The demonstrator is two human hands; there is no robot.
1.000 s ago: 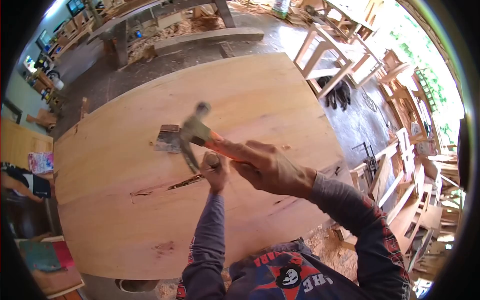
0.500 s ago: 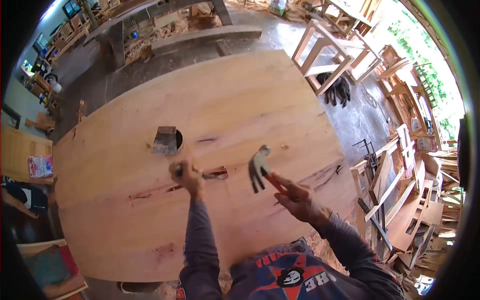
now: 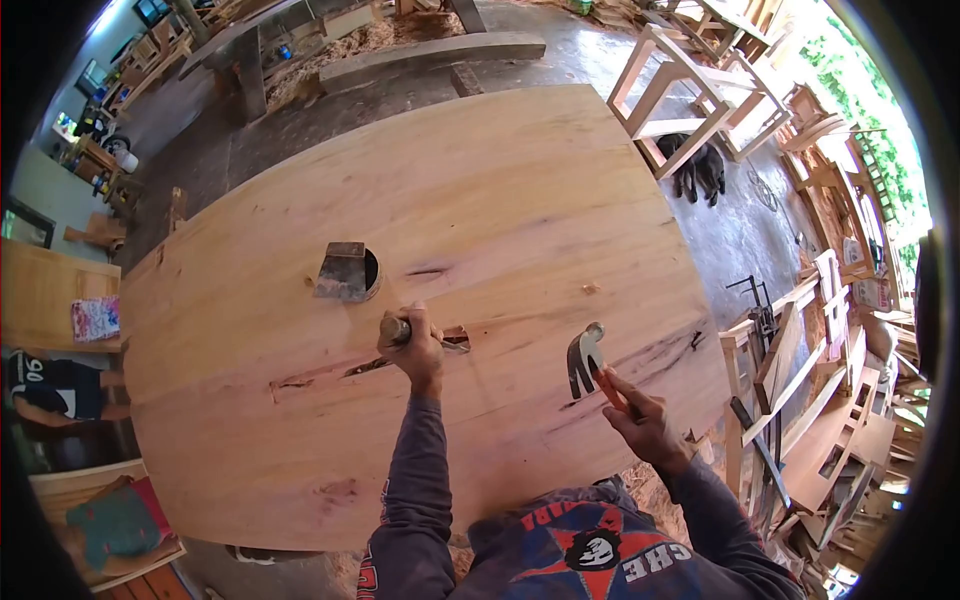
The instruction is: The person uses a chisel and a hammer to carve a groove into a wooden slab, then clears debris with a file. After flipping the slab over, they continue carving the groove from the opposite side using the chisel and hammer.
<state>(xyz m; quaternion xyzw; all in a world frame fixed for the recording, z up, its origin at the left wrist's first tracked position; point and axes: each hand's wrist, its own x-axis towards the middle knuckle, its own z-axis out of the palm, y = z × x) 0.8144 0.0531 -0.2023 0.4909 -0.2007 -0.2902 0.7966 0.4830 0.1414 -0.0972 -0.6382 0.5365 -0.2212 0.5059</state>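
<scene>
My left hand is wrapped around a chisel, its handle end tipped up toward me. The blade side is mostly hidden by the hand, beside a dark recess in the wide wooden slab. To the right, my right hand grips the orange-red handle of a claw hammer, whose head is held apart from the chisel. Dark cracks run along the grain on both sides. Just beyond my left hand sits a round tin with a flat, dark metal plate lying across it.
Wooden frames stand past the slab's far right corner, with a black dog lying beneath. Clamps and stacked lumber crowd the right. At left are a person in a dark shirt and another in a green top.
The hammer has swung right, away from the chisel. My left hand has turned so the chisel's handle end faces up more. The whole view has shifted slightly.
</scene>
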